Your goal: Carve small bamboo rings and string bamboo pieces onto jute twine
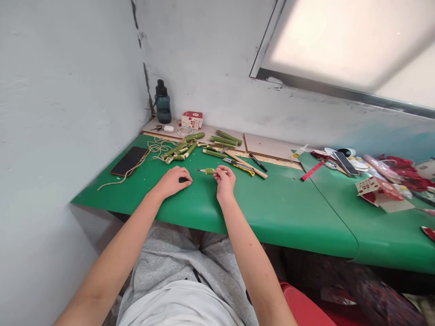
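Note:
My right hand (224, 180) pinches a slim tool (203, 170) with a thin dark tip, which points left towards my other hand. A short green bamboo piece (210, 171) sits along the tool, just in front of my fingertips; whether it is threaded on or held beside it, I cannot tell. My left hand (174, 182) rests on the green tabletop (288, 203), fingers loosely curled and thumb apart, with nothing visible in it. Beyond the hands lie cut bamboo pieces (179, 151), a yellow utility knife (239, 166) and a wooden-handled hammer (248, 164).
Left of the hands lie a dark phone (129, 161) and tangled string (159, 147). A water bottle (163, 103) and a red-and-white box (192, 120) stand by the wall. A black marker (258, 162) lies past the hammer. An opened carton (382, 192) and clutter occupy the right.

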`<control>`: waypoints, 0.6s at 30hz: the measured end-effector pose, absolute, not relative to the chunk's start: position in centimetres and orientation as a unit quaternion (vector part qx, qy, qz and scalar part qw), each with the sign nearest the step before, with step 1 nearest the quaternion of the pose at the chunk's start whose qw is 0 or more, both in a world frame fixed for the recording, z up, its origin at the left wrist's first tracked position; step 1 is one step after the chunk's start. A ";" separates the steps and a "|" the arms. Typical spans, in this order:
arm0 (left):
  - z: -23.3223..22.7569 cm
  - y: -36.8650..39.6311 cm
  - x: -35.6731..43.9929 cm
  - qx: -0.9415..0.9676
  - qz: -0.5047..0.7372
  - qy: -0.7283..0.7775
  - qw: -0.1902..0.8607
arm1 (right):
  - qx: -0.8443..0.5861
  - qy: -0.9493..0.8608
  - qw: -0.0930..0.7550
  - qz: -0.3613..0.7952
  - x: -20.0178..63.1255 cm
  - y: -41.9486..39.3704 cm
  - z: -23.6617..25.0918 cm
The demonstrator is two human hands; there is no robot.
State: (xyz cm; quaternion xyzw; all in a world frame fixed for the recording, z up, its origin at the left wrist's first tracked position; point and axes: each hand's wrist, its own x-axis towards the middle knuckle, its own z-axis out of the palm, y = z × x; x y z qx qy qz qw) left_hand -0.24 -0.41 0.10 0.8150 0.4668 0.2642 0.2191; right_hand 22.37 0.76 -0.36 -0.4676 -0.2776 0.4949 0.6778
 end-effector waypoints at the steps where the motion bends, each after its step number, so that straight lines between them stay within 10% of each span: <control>1: 0.1 -0.6 -0.3 0.819 0.259 0.464 0.216 | -0.466 -0.276 0.679 0.496 22.3 0.7 -0.3; 18: -0.4 -18.9 -19.4 0.695 0.120 0.685 0.182 | -0.445 -0.257 0.682 0.521 22.2 0.3 0.3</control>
